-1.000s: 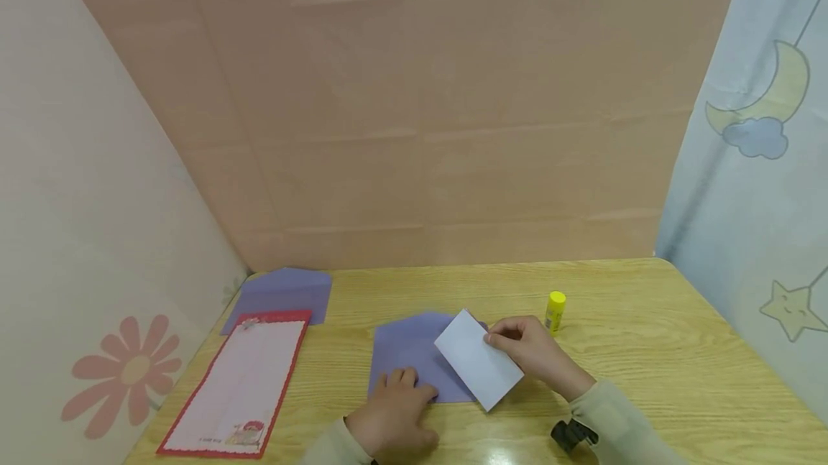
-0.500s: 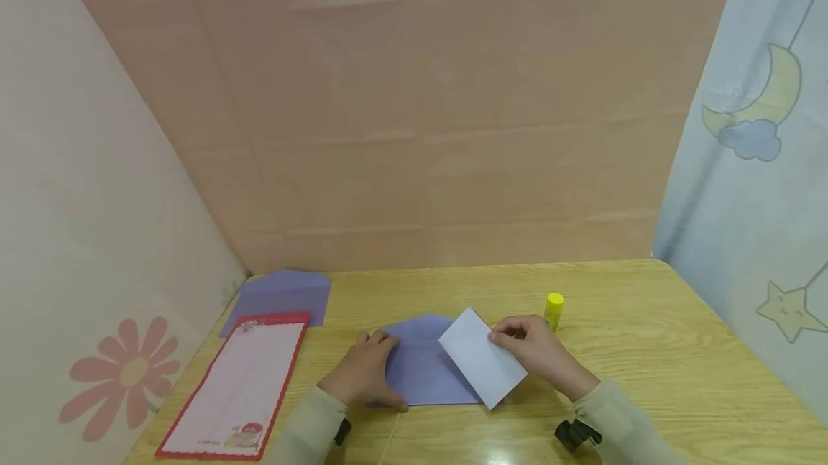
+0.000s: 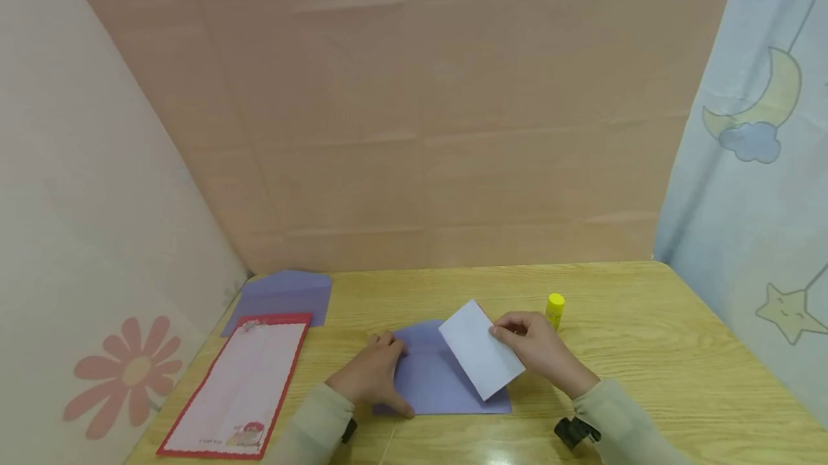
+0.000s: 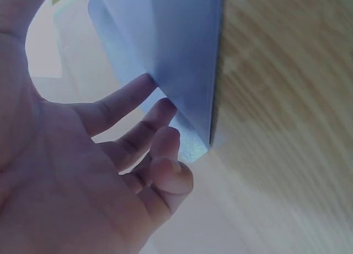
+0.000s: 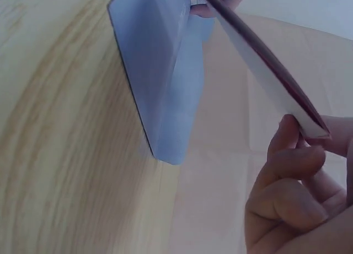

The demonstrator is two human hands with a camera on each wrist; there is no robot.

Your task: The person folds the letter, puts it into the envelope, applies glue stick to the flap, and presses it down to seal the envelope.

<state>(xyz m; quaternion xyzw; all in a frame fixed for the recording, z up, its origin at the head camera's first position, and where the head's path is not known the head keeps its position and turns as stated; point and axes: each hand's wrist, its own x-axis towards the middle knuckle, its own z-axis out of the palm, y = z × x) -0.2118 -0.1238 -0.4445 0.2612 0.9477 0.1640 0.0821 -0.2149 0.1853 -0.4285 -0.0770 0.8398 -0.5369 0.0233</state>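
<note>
A folded white sheet of paper (image 3: 479, 350), red along one side, slants above the purple envelope (image 3: 430, 386). My right hand (image 3: 540, 350) pinches it at its right edge; in the right wrist view the folded paper (image 5: 263, 61) shows edge-on between thumb and fingers. The envelope lies on the table with its flap away from me. Across its left end my left hand (image 3: 375, 371) grips it, thumb by the near edge and fingers at the flap side. In the left wrist view fingertips touch the edge of the envelope's front panel (image 4: 171, 39), which stands apart from the back.
A yellow glue stick (image 3: 555, 310) stands upright beyond my right hand. On the left lie a red-bordered sheet (image 3: 239, 386) and a second purple envelope (image 3: 284, 296), partly overlapping. Cloth walls (image 3: 414, 127) enclose the table.
My left hand has shifted from the envelope's near middle to its left end, and the envelope has slid slightly toward me. The folded paper, still in my right hand, has tilted a little.
</note>
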